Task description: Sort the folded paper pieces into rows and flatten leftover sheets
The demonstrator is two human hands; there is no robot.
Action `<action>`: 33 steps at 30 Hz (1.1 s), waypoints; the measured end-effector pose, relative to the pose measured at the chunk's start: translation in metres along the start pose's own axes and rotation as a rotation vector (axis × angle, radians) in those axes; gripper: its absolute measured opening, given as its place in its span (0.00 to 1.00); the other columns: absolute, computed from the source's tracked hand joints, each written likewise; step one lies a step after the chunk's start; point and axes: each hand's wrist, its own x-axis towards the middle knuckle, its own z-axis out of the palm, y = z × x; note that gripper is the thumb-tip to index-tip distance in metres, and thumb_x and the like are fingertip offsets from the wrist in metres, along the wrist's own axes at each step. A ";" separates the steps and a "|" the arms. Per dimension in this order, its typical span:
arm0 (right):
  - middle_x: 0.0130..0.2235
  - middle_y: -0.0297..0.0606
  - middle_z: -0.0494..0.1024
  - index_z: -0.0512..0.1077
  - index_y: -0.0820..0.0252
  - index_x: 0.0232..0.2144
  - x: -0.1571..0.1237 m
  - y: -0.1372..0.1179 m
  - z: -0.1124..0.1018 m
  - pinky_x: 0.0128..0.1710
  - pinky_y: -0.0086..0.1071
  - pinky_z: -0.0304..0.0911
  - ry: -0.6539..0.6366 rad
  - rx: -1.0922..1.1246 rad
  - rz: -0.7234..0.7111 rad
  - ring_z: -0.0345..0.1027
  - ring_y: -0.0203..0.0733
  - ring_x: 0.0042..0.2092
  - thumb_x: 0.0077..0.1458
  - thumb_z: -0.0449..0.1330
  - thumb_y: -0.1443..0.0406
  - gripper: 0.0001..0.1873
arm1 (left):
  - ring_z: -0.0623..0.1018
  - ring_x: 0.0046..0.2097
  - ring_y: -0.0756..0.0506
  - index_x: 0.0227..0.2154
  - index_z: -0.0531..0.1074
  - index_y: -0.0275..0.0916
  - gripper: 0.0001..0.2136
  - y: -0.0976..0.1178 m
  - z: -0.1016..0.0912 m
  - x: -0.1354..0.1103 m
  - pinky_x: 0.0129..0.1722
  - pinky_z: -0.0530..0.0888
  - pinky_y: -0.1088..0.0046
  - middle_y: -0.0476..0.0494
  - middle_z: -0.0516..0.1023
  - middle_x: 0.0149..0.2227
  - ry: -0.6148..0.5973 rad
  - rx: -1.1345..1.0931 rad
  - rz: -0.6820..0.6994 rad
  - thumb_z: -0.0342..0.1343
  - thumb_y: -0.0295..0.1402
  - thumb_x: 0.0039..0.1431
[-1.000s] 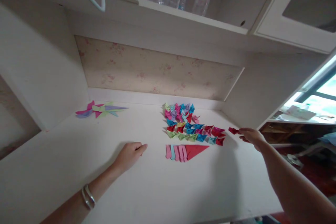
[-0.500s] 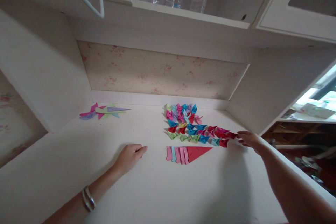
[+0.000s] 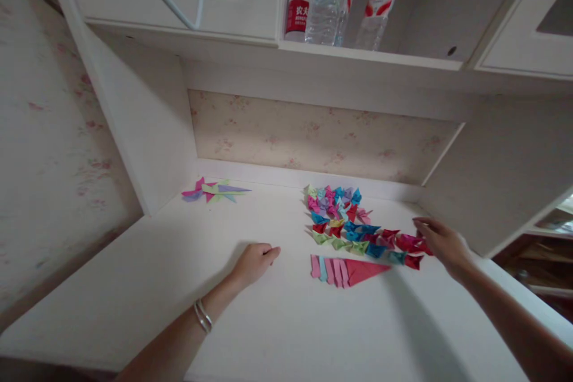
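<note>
Several small folded paper pieces (image 3: 340, 218) in pink, blue, green and red lie in rows at the back middle of the white desk (image 3: 286, 322). My right hand (image 3: 443, 243) hovers at the right end of the front row, fingers apart, their tips touching a dark red folded piece (image 3: 409, 243). In front of the rows lies a red paper triangle (image 3: 364, 270) with pink and blue folded strips (image 3: 329, 267) overlapping its left side. My left hand (image 3: 254, 261) rests on the desk left of the strips, loosely curled with nothing in it; bangles circle its wrist.
Flat pointed paper shapes (image 3: 215, 190) lie at the back left corner. Cabinet walls enclose the desk on both sides. A shelf above holds plastic bottles (image 3: 329, 0), and a pale hanger (image 3: 179, 6) hangs at upper left.
My right hand carried the dark red piece leftward from beside the row, set it at the row's right end and loosened its fingers. The view shifted left. My left hand stayed put.
</note>
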 end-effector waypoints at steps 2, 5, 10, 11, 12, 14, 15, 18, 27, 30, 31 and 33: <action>0.29 0.42 0.77 0.74 0.57 0.36 -0.046 -0.030 0.038 0.29 0.36 0.65 -0.148 0.225 -0.063 0.70 0.44 0.29 0.44 0.59 0.49 0.22 | 0.61 0.22 0.51 0.15 0.64 0.38 0.22 -0.001 0.000 -0.001 0.25 0.54 0.73 0.55 0.58 0.15 0.001 -0.016 -0.005 0.46 0.50 0.56; 0.24 0.34 0.72 0.74 0.58 0.33 -0.126 -0.075 0.104 0.23 0.30 0.58 -0.393 0.441 -0.113 0.63 0.37 0.24 0.45 0.61 0.48 0.21 | 0.60 0.22 0.51 0.16 0.64 0.38 0.22 -0.003 0.000 -0.002 0.24 0.54 0.73 0.55 0.58 0.15 0.008 -0.042 -0.015 0.46 0.50 0.56; 0.20 0.29 0.66 0.74 0.57 0.34 -0.223 -0.126 0.189 0.19 0.28 0.49 -0.710 0.599 -0.110 0.54 0.34 0.19 0.53 0.56 0.51 0.17 | 0.61 0.23 0.50 0.16 0.63 0.38 0.22 -0.005 -0.004 -0.002 0.26 0.56 0.73 0.55 0.58 0.16 0.080 -0.068 0.020 0.45 0.49 0.57; 0.20 0.30 0.66 0.75 0.57 0.33 -0.231 -0.129 0.198 0.20 0.28 0.50 -0.727 0.551 -0.167 0.55 0.35 0.21 0.54 0.55 0.52 0.17 | 0.62 0.24 0.50 0.16 0.63 0.38 0.22 -0.005 -0.005 -0.002 0.26 0.57 0.73 0.55 0.58 0.17 0.101 -0.067 0.029 0.45 0.49 0.57; 0.20 0.31 0.67 0.76 0.57 0.32 -0.236 -0.131 0.204 0.21 0.29 0.51 -0.733 0.506 -0.214 0.57 0.35 0.22 0.55 0.55 0.53 0.16 | 0.62 0.25 0.50 0.16 0.63 0.38 0.22 -0.005 -0.007 -0.002 0.27 0.57 0.73 0.54 0.59 0.17 0.115 -0.065 0.034 0.45 0.49 0.56; 0.20 0.31 0.68 0.76 0.57 0.33 -0.239 -0.128 0.207 0.23 0.29 0.52 -0.737 0.433 -0.282 0.59 0.36 0.23 0.56 0.53 0.55 0.16 | 0.63 0.25 0.50 0.16 0.63 0.38 0.22 -0.005 -0.009 -0.002 0.28 0.58 0.73 0.54 0.59 0.17 0.113 -0.067 0.034 0.45 0.49 0.56; 0.21 0.31 0.68 0.76 0.57 0.34 -0.239 -0.125 0.206 0.24 0.29 0.52 -0.737 0.418 -0.296 0.59 0.37 0.24 0.57 0.53 0.56 0.15 | 0.63 0.25 0.50 0.16 0.63 0.38 0.22 -0.004 -0.010 -0.002 0.28 0.58 0.73 0.54 0.59 0.17 0.099 -0.070 0.034 0.45 0.49 0.56; 0.21 0.31 0.69 0.75 0.57 0.34 -0.237 -0.118 0.201 0.24 0.29 0.52 -0.725 0.393 -0.330 0.59 0.36 0.24 0.59 0.51 0.57 0.15 | 0.62 0.25 0.50 0.16 0.63 0.38 0.22 -0.004 -0.010 -0.003 0.28 0.58 0.73 0.54 0.58 0.17 0.063 -0.075 0.047 0.45 0.50 0.56; 0.26 0.32 0.74 0.76 0.58 0.34 -0.242 -0.118 0.199 0.27 0.26 0.54 -0.731 0.286 -0.503 0.62 0.34 0.26 0.58 0.51 0.63 0.14 | 0.63 0.25 0.50 0.16 0.63 0.38 0.21 -0.009 -0.013 0.000 0.28 0.57 0.74 0.55 0.58 0.17 0.154 -0.109 0.015 0.47 0.49 0.56; 0.25 0.31 0.73 0.76 0.58 0.34 -0.242 -0.117 0.198 0.27 0.26 0.54 -0.723 0.259 -0.528 0.61 0.33 0.25 0.58 0.51 0.64 0.13 | 0.63 0.25 0.49 0.16 0.63 0.39 0.21 -0.008 -0.015 -0.001 0.28 0.58 0.74 0.54 0.59 0.17 0.166 -0.117 0.017 0.47 0.49 0.55; 0.24 0.31 0.73 0.76 0.57 0.34 -0.242 -0.117 0.197 0.27 0.25 0.54 -0.722 0.252 -0.538 0.61 0.33 0.25 0.57 0.51 0.65 0.13 | 0.63 0.25 0.49 0.16 0.63 0.39 0.21 -0.007 -0.015 -0.002 0.28 0.58 0.74 0.54 0.59 0.17 0.165 -0.117 0.016 0.47 0.49 0.55; 0.24 0.31 0.73 0.76 0.57 0.34 -0.243 -0.117 0.196 0.27 0.25 0.54 -0.722 0.242 -0.549 0.62 0.33 0.25 0.57 0.51 0.65 0.12 | 0.63 0.25 0.49 0.16 0.63 0.39 0.21 -0.005 -0.015 -0.002 0.28 0.58 0.74 0.54 0.59 0.17 0.164 -0.112 0.011 0.47 0.49 0.55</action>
